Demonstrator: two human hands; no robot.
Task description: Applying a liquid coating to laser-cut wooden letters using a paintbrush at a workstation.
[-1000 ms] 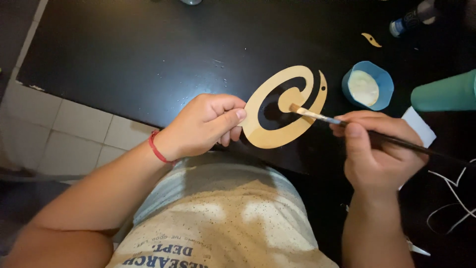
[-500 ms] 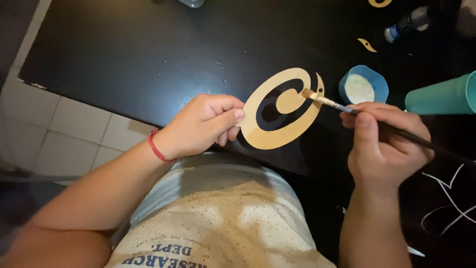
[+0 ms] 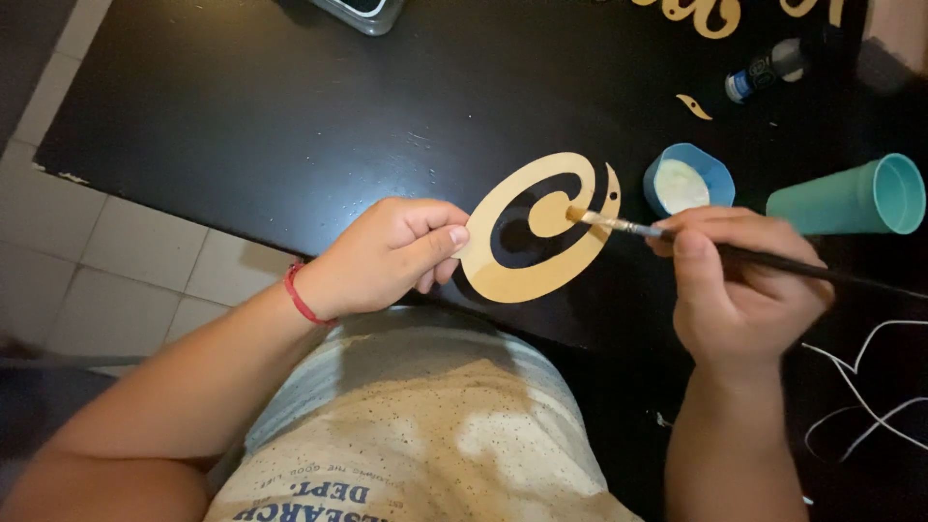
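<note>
My left hand [image 3: 391, 256] pinches the left rim of a flat, tan wooden spiral cutout [image 3: 541, 229] and holds it over the near edge of the black table [image 3: 242, 126]. My right hand [image 3: 739, 280] grips a thin black-handled paintbrush [image 3: 677, 237]. Its bristle tip touches the inner curl of the spiral. A red band circles my left wrist.
A small blue cup of white paint [image 3: 688, 182] sits just beyond the brush. A teal plastic cup [image 3: 851, 198] lies on its side at the right. A small paint bottle [image 3: 764, 68], tan cutout pieces [image 3: 693, 106] and a white cord [image 3: 865, 387] also lie on the table. Tiled floor shows at left.
The brush tip has shifted slightly along the spiral's centre curl. My left hand keeps the cutout steady. The camera view moved a little, so the table objects sit lower in frame.
</note>
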